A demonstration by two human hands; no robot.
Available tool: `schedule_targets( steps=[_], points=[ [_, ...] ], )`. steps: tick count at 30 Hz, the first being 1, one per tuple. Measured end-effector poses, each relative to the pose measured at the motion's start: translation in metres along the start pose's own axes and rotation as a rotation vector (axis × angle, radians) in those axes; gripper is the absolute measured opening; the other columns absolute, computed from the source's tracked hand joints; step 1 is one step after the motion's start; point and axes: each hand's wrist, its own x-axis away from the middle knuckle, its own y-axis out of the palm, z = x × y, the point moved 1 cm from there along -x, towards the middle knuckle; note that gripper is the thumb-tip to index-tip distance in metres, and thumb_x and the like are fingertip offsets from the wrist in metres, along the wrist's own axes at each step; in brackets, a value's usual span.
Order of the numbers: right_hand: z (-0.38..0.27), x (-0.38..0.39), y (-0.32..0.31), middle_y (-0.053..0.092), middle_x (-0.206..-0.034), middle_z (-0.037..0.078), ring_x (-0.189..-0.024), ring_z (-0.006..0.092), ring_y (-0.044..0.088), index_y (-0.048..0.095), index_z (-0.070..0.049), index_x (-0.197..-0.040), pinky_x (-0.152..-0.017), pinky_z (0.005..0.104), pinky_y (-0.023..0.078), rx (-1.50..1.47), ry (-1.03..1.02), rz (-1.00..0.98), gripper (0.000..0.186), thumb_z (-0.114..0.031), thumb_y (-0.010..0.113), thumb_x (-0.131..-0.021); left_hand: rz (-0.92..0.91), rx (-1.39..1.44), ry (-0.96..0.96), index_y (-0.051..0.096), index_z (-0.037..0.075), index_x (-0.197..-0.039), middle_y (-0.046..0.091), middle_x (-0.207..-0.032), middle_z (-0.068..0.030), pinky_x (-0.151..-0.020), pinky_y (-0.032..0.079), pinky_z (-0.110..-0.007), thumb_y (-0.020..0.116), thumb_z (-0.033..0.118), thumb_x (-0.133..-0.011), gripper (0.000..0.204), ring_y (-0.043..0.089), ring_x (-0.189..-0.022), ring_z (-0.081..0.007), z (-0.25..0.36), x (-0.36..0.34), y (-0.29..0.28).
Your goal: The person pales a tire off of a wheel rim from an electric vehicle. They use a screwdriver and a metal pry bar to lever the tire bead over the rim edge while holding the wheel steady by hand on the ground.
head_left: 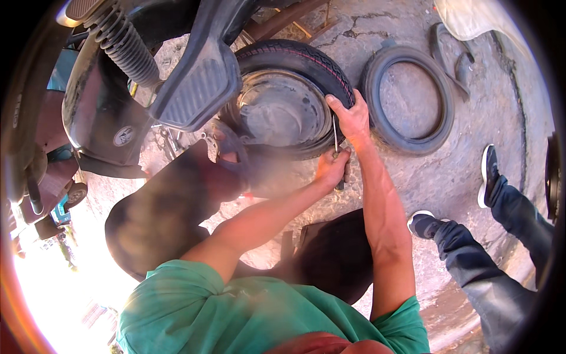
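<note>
A black tyre (293, 52) with a thin red line along its tread lies flat on the ground around a dusty grey wheel rim (284, 112). My left hand (332, 167) is closed around a thin metal lever (336, 134), whose dark handle end sticks out below the fist. The lever's upper end reaches the gap between tyre and rim on the right side. Gripping the tyre's right edge, my right hand (352, 118) has its thumb on the sidewall and its fingers over the tread. My shoe beside the wheel is partly blurred.
A second loose tyre (407, 148) lies to the right, with curved black rubber pieces (439, 47) beyond it. A motor scooter (106, 127) and its footrest (197, 88) overhang the left. Small tools (171, 141) lie below it. A bystander's legs (471, 259) stand at right.
</note>
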Motion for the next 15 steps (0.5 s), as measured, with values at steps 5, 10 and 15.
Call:
schedule_targets(
  steps=[5, 10, 15],
  points=[
    [-0.026, -0.008, -0.003, 0.073, -0.107, 0.021, -0.102, 0.0277, 0.070, 0.067, 0.006, -0.118, -0.092, 0.0383, 0.052, 0.139, 0.032, -0.061, 0.076, -0.054, 0.083, -0.075, 0.014, 0.068, -0.047, 0.058, 0.003, -0.095, 0.056, -0.067, -0.0048, -0.042, 0.047, -0.032, 0.064, 0.025, -0.098, 0.024, 0.055, -0.048, -0.0153, -0.004, 0.004, -0.004],
    [-0.029, -0.019, -0.003, 0.073, -0.113, 0.025, -0.111, 0.0334, 0.070, 0.069, 0.004, -0.119, -0.096, 0.0421, 0.053, 0.107, 0.073, -0.117, 0.078, -0.057, 0.084, -0.073, -0.004, 0.099, -0.076, 0.058, 0.002, -0.094, 0.057, -0.066, -0.0054, -0.042, 0.047, -0.033, 0.065, 0.023, -0.097, 0.022, 0.054, -0.047, -0.0161, 0.001, 0.005, -0.003],
    [-0.037, -0.014, -0.004, 0.073, -0.112, 0.026, -0.110, 0.0360, 0.070, 0.068, 0.004, -0.119, -0.095, 0.0422, 0.054, 0.175, 0.034, -0.071, 0.078, -0.056, 0.085, -0.073, -0.087, 0.057, -0.159, 0.057, 0.005, -0.091, 0.058, -0.065, -0.0062, -0.043, 0.047, -0.034, 0.066, 0.028, -0.098, 0.027, 0.055, -0.046, -0.0177, 0.014, 0.017, -0.014]
  ],
)
